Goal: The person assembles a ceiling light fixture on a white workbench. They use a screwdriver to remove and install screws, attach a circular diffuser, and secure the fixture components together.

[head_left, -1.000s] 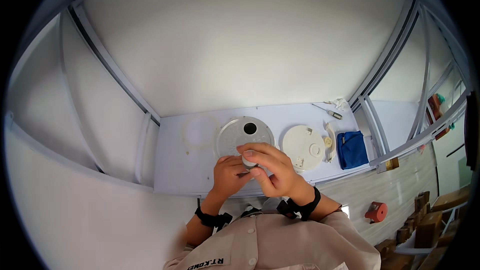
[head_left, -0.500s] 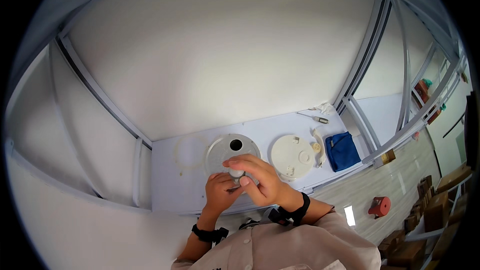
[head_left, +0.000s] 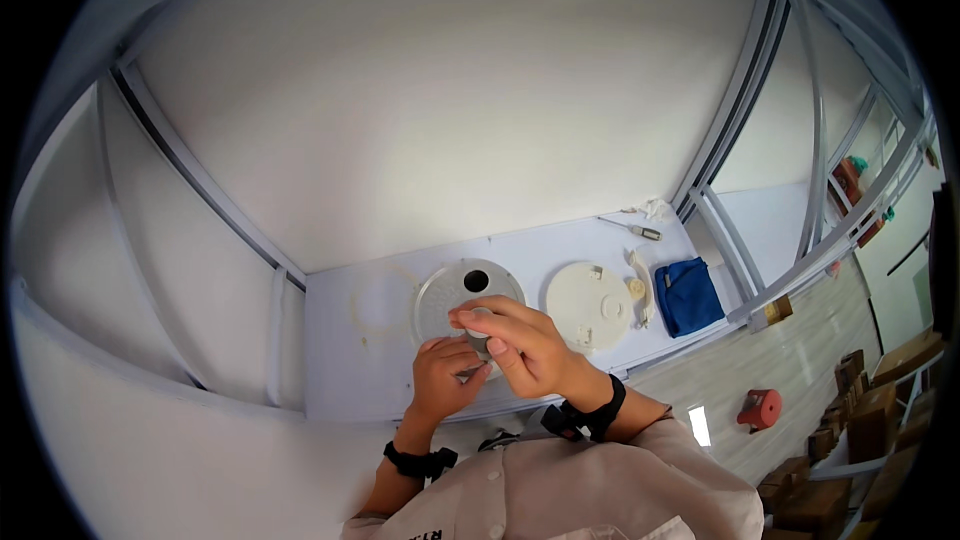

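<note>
Surface (head_left: 345, 385): parts are laid out along it, with no two discs seen joined.
Silver disc (head_left: 432, 305): laid flat, pierced by a dark round hole (head_left: 476, 282) toward its far edge; its near part is covered from view.
White disc (head_left: 573, 312): laid just to the right (apart from the silver one).
Right hand (head_left: 522, 345): its grip is closed, a small grey-white piece (head_left: 479, 342) being pinched between thumb and bent fingers.
Left hand (head_left: 440, 378): held low beside that piece, fingers curled; whether anything is pinched cannot be told.
Blue pouch (head_left: 689, 297): set at the right end.
Screwdriver (head_left: 645, 232): laid behind the pouch, not in use.
Small grey-white piece: held in front of the silver disc; its handling is judged to be under way, not finished, since it is unreleased. What is left cannot be told, its lower end being hidden.
</note>
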{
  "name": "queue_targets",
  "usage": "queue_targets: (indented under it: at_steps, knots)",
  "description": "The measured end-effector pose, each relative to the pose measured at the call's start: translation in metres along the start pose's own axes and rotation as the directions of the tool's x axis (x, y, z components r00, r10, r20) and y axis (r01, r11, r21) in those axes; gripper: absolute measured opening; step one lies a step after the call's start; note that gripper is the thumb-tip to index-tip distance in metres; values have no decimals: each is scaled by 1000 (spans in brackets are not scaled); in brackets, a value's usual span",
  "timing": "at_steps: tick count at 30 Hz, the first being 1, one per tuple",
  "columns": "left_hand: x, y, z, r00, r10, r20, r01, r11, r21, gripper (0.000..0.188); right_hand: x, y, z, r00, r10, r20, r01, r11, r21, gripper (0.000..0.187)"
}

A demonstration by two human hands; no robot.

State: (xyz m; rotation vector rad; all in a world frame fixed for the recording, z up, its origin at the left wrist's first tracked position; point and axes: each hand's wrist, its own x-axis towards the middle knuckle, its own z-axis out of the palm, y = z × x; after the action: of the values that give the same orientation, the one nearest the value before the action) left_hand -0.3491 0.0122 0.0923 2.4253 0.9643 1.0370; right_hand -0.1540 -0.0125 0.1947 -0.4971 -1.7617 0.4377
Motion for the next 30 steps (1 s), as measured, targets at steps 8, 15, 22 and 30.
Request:
queue_targets:
  at_steps: [8,15,22,30]
  knots:
    - [6,2,4,994,33,-107,-41,996,-76,13,11,-1,4,990,-99,-100,99,995,1,38]
    - [5,3,-4,998,44,-47,-47,998,-47,12,14,-6,2,992,114,-45,-111,992,64,39]
    - [5,-1,2,996,46,-77,-52,995,-89,12,24,-11,3,993,-90,-77,80,989,-122,50]
    - [7,2,1,997,27,-74,-33,995,-93,12,12,-13,-1,994,90,56,-90,996,-13,47]
